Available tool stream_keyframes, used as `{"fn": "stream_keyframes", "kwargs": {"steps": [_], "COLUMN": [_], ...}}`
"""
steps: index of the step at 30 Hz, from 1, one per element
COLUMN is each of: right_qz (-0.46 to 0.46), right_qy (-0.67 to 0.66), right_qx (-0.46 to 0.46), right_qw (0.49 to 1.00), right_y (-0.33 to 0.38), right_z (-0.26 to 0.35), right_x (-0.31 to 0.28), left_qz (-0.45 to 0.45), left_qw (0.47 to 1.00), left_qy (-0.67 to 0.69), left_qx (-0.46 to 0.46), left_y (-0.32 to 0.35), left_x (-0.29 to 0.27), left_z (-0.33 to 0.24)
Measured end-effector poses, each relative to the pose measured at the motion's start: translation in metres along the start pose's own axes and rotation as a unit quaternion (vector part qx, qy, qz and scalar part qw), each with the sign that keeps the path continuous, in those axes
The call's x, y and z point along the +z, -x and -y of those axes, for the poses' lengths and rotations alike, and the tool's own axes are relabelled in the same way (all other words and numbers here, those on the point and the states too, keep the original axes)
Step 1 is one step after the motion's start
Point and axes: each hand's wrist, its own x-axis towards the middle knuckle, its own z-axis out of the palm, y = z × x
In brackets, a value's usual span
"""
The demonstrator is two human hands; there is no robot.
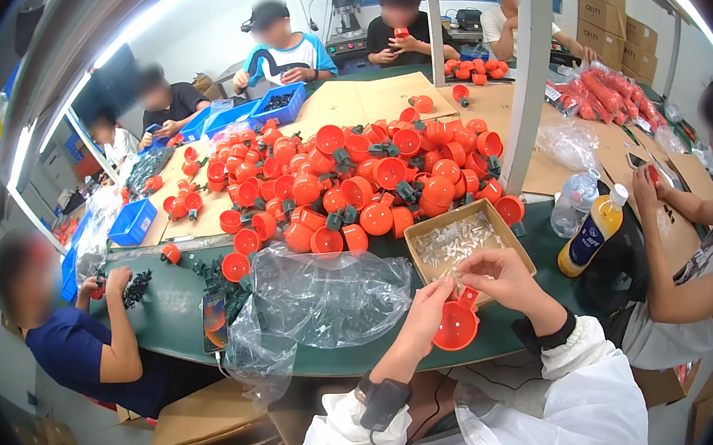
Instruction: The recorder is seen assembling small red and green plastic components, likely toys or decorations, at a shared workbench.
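Left hand (427,308) grips a red cup (455,329); right hand (506,280) pinches something I can't tell. Near right, a blue bottle label (588,243) shows pale lettering.

Beside the tan box (515,250), the cup (455,328) is red, the bottle (591,237) yellow-orange, and the table (180,304) green.

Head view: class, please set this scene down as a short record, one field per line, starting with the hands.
Left hand: fingers at a red cup, apparently gripping it
Right hand: fingertips beside the cup's tab; what they pinch is too small to tell
Below the hands: open cardboard box holding small white pieces
Beyond: large heap of red cups
Left of box: clear plastic bag
Right of box: bottle of yellow-orange liquid, upright but tilted in view
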Motion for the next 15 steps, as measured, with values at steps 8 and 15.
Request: {"fn": "stream_keyframes", "kwargs": {"steps": [8,15], "right_qz": [0.014,0.024], "right_qy": [-0.03,0.003], "right_qx": [0.045,0.115], "right_qw": [0.998,0.993], "right_y": [-0.002,-0.007], "right_z": [-0.005,-0.002], "right_x": [-0.008,-0.009], "left_qz": [-0.027,-0.053], "left_qw": [0.995,0.912], "left_qy": [-0.089,-0.379], "left_qx": [0.036,0.145], "left_y": [0.0,-0.005], "left_x": [0.01,-0.002], "left_z": [-0.002,0.0]}}
